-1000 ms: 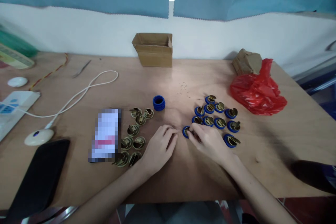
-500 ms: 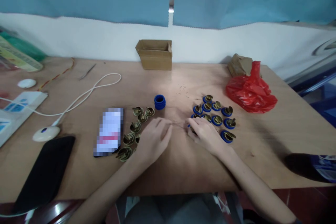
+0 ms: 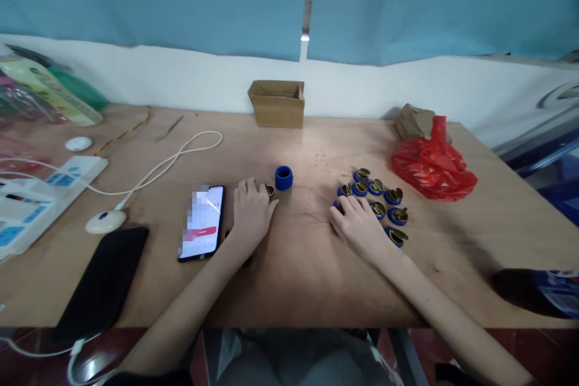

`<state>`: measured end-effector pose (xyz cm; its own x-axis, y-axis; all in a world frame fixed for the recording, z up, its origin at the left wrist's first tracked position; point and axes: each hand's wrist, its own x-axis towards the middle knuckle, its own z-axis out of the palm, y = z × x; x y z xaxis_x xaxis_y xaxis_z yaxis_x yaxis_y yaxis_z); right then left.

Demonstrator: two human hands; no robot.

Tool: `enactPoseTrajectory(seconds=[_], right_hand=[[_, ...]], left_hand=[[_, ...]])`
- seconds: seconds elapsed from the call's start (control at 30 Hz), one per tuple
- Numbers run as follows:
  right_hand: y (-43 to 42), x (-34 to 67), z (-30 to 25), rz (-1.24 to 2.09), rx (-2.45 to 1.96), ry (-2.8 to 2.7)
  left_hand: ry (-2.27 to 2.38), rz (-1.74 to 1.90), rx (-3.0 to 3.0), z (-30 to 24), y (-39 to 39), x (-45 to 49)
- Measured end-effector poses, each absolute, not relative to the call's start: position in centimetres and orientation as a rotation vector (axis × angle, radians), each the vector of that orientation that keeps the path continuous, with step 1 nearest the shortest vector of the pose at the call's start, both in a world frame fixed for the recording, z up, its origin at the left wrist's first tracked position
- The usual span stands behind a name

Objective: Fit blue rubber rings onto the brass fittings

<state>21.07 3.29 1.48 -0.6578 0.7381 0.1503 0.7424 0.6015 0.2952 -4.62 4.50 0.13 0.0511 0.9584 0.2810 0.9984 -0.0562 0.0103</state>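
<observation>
My left hand [image 3: 251,212] lies palm down with fingers stretched over a cluster of brass caps, most of them hidden under it; one brass cap [image 3: 271,192] shows at the fingertips. A short stack of blue rings [image 3: 283,177] stands just right of that hand. My right hand [image 3: 358,226] rests flat on the near left part of a group of brass caps set in blue rings [image 3: 392,196], fingertips touching the leftmost ones. Nothing shows gripped in either hand.
A lit phone [image 3: 201,223] lies left of my left hand, a black phone [image 3: 103,282] nearer the edge. White puck [image 3: 102,222], cable and power strip [image 3: 31,196] at left. Cardboard box [image 3: 277,103] at the back, red bag [image 3: 432,164] at right, dark object [image 3: 534,292] at the front right edge.
My left hand has moved left and forward onto the brass caps. My right hand has shifted right onto the blue-ringed group, no longer pinching a piece. The camera has tilted.
</observation>
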Motion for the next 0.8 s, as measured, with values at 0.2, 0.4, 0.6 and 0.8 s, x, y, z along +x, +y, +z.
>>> enactPoseTrajectory(seconds=[0.2, 0.4, 0.6, 0.8], right_hand=[[3.3, 21.1, 1.6, -0.643, -1.271, -2.871], [6.6, 18.7, 3.3, -0.292, -1.212, -2.9], [11.6, 14.5, 3.5, 0.292, -0.974, -2.627], [13.2, 12.0, 2.1, 0.471, -0.955, -2.507]], left_hand=[[-2.084, -0.215, -2.122, 0.6, 4.5, -4.3], [-2.055, -0.24, -2.261, 1.8, 2.8, -3.7], [-1.999, -0.529, -2.482, 1.9, 1.1, -2.2], [-2.266, -0.904, -2.71, 1.0, 1.0, -1.5]])
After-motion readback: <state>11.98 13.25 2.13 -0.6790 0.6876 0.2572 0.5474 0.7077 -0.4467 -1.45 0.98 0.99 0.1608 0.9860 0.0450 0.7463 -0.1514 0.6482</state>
